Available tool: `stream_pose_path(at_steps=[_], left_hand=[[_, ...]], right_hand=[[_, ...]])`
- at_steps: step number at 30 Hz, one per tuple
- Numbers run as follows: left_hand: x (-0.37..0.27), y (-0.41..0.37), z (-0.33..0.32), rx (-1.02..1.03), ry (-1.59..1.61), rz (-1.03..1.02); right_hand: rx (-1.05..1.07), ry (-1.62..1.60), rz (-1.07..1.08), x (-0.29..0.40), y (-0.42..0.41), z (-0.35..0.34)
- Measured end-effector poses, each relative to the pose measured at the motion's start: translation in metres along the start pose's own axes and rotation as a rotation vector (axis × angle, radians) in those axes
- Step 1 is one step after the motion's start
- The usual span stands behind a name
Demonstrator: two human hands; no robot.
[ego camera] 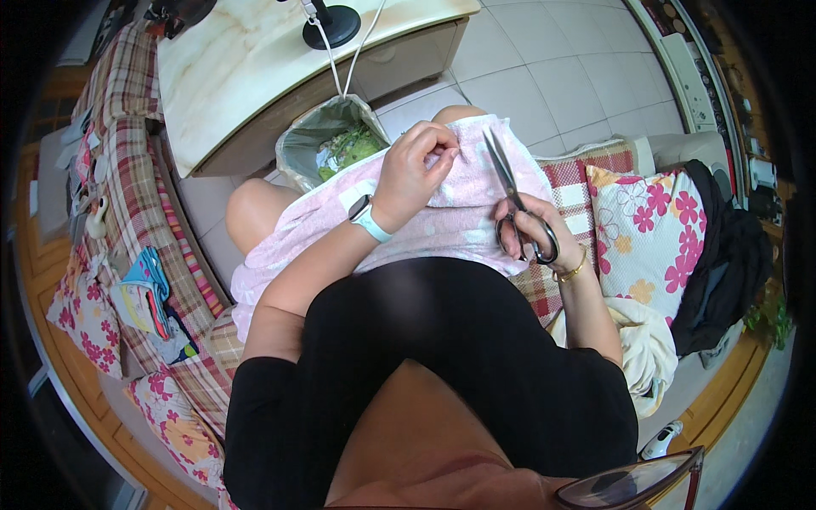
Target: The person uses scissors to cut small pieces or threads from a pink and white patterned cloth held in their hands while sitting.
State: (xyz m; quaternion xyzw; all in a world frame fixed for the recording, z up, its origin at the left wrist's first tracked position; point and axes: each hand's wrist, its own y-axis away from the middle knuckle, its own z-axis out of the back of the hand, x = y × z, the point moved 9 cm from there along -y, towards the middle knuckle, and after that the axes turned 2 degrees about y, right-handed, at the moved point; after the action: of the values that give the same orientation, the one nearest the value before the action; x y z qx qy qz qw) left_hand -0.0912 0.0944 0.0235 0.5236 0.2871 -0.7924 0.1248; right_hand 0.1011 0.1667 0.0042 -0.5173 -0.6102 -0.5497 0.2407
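A pink towel point(472, 223) with pale spots lies across my lap. Over its upper part, my left hand point(417, 166) has thumb and fingertips pinched together; whether something small is between them is too fine to tell. That wrist wears a watch point(364, 211) with a pale band. In my right hand point(529, 233) is a pair of metal scissors point(508, 180), fingers through the dark handles. The two blades point away from me and stand slightly apart, over the towel's right part, touching nothing that I can see.
Beyond my knees stands a lined waste bin point(296, 150) with green leafy scraps, beside a marble-topped table point(255, 70) with white cables. A floral cushion point(644, 236) and dark cloth point(727, 268) lie at right. Folded clothes point(143, 296) rest on the plaid sofa point(134, 178) at left.
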Motion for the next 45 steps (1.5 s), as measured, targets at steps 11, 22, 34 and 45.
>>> stream_pose_path(at_steps=[11, 22, 34, 45], left_hand=[[0.003, 0.006, 0.001, -0.042, 0.038, 0.074], [0.002, 0.007, -0.002, -0.032, 0.010, 0.076], [0.000, 0.008, -0.003, -0.033, 0.010, 0.051], [0.001, 0.009, -0.002, -0.037, 0.031, 0.067]], right_hand=[[0.042, 0.087, -0.129, -0.014, -0.002, -0.003], [0.014, 0.064, -0.123, -0.021, -0.005, -0.001], [-0.028, 0.070, -0.163, -0.022, -0.008, -0.001], [-0.025, 0.132, -0.162, -0.025, -0.009, -0.001]])
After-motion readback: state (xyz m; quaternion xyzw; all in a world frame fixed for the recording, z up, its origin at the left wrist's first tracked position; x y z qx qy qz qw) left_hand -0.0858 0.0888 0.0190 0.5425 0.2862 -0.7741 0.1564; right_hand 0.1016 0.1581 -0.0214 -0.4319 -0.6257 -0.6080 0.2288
